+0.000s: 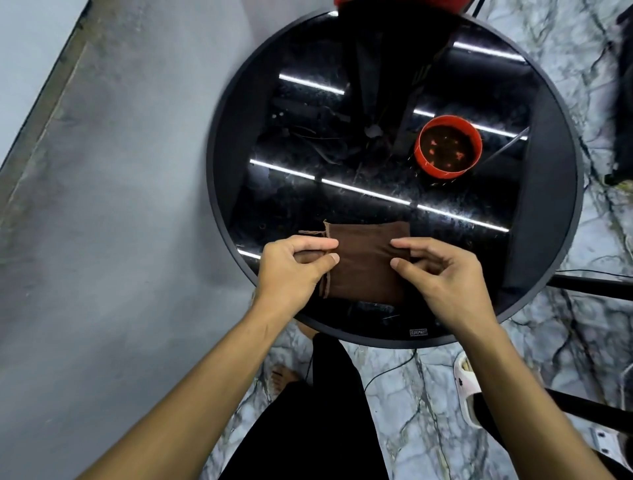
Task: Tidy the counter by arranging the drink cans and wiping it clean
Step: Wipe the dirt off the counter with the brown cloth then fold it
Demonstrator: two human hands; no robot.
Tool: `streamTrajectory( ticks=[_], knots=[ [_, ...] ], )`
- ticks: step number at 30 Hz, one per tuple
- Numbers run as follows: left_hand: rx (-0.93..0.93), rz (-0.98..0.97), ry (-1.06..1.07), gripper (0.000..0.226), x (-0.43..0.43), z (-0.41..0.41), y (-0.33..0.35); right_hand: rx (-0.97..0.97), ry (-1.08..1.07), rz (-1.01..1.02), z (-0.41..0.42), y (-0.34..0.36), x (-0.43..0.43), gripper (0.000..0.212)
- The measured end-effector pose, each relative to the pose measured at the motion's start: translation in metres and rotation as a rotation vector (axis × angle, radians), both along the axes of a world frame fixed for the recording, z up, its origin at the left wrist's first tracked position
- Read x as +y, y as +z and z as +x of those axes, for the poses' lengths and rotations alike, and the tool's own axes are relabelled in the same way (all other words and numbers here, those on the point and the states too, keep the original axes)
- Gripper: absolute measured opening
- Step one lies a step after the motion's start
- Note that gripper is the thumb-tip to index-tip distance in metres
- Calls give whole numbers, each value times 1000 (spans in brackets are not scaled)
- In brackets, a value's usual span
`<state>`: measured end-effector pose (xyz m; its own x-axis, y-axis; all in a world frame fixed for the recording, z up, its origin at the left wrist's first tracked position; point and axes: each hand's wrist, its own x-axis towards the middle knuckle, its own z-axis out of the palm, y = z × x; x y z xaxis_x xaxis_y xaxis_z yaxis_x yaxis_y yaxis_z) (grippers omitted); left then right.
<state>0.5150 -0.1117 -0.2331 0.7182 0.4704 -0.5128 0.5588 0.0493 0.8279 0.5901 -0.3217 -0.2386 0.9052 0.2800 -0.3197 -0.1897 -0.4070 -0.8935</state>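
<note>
Grey wall at left. Left hand [291, 265] pinches left edge of folded brown cloth [368, 262]; cloth lies flat at near rim of round black glass table [226, 144]. Right hand [442, 274] pinches cloth's right edge. Red cup [448, 146] stands far right (no cans visible). Judgement: folding stage; glass appears smudged, wiping unfinished.

Obscured and cropped items, head view

The brown cloth [366, 260] has both side edges covered by the left hand [291, 270] and right hand [442, 281]; grip beneath fingers not determinable. A red object [394, 4] is cut by the top edge, identity unclear. Contents of the red pot [447, 147] indistinct. Table label [418, 332] too small to read. A sandal [469, 390] is partly hidden by the right forearm.
</note>
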Motion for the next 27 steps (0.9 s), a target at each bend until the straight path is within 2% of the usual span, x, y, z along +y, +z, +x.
streamTrajectory(
  ticks=[7, 11, 15, 22, 27],
  knots=[
    [20, 118, -78, 18, 1, 1, 3, -38, 21, -123, 0, 6, 1, 20],
    [-50, 305, -150, 15, 0, -4, 8, -196, 25, -248, -7, 15, -3, 17],
    [-117, 403, -230, 12, -3, -7, 15, -314, 102, -358, -15, 22, -6, 23],
    [-151, 561, -508, 40, -3, -9, 28, -322, 300, -511, -18, 40, 0, 51],
    [-139, 665, -656, 53, 3, -9, 41, -392, 419, -564, -14, 57, 9, 60]
  ],
)
